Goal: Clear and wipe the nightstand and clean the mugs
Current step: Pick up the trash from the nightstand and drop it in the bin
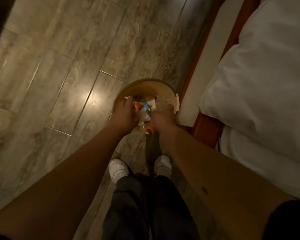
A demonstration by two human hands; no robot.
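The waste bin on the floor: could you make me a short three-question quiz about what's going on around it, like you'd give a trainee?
1. True or false: the waste bin stands on the wooden floor close beside the bed.
2. Multiple choice: where are the left hand and the right hand? A) on the bed; B) over the bin's mouth, among crumpled litter; C) hanging at the person's sides.
3. Fill in: the shoes in front of the bin are ____ in colour.

Key: 1 true. 2 B. 3 white. Whether the fingers actually grip any litter is too blurred to tell.
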